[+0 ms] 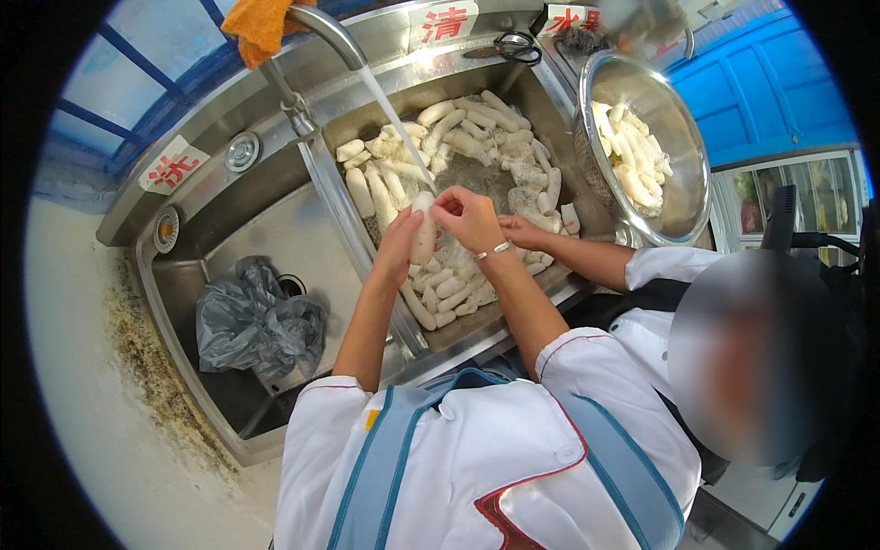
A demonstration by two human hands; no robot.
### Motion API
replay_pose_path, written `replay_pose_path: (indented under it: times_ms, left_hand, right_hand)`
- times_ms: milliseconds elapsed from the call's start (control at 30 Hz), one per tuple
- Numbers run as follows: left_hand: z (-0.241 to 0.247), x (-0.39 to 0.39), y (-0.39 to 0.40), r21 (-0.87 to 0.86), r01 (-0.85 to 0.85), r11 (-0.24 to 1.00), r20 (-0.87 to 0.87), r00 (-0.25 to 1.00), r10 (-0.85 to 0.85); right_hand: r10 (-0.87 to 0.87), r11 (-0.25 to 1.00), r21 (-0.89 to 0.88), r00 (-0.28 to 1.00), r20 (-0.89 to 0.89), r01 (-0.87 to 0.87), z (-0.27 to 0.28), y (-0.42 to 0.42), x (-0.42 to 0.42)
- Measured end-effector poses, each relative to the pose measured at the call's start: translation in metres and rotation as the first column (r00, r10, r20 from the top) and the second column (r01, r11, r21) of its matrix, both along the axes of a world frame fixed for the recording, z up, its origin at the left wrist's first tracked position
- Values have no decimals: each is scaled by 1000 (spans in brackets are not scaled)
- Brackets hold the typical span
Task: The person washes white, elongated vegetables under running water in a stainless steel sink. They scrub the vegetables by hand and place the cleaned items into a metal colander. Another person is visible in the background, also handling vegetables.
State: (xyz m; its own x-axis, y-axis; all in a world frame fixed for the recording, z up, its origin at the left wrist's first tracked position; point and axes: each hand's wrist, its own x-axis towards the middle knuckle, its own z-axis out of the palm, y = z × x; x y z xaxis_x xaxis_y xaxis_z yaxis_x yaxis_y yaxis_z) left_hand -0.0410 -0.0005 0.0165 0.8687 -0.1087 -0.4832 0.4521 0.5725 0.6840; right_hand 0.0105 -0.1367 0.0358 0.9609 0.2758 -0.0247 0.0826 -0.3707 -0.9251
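Observation:
My left hand [397,244] holds a thick white bamboo fungus stalk [422,237] upright over the middle sink basin [491,330]. The fingers of my right hand [467,216] are pinched together at the stalk's upper end. A silver cuff bracelet [493,251] circles my right wrist. Many more pale bamboo fungus pieces [447,134], some with netted veils, float in the basin's water. From the metal faucet [337,38] a stream of water [399,127] falls just behind the held stalk.
At right, a co-worker's hand [526,232] reaches into the same basin. A steel colander [584,137] holding bamboo fungus stands beyond it. The left basin [282,220] contains a crumpled grey plastic bag [258,320]. Black-handled scissors [515,49] lie on the back ledge; an orange cloth [256,31] drapes the faucet.

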Motion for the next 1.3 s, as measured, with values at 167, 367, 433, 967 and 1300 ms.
replay_pose_path:
  times_ms: [167, 367, 433, 967, 1300]
  left_hand:
    - [4, -2, 2, -71, 16, 997, 54, 998, -12]
    - [9, 2, -2, -92, -7, 996, 82, 997, 14]
    - [6, 1, 1, -97, -29, 995, 63, 997, 35]
    - [-15, 4, 3, -118, -173, 978, -67, 984, 165]
    - [0, 1, 8, -139, -65, 988, -67, 996, 57]
  right_hand:
    - [-30, 997, 58, 982, -187, 42, -9, -2, 1]
    - [-89, 994, 48, 989, -114, 95, -39, -9, 3]
    - [-45, 997, 55, 996, -79, 50, -37, -5, 0]
    - [154, 963, -243, 976, 154, -114, 3, 10, -6]
    - [102, 993, -66, 994, 37, -99, 2, 1, -1]
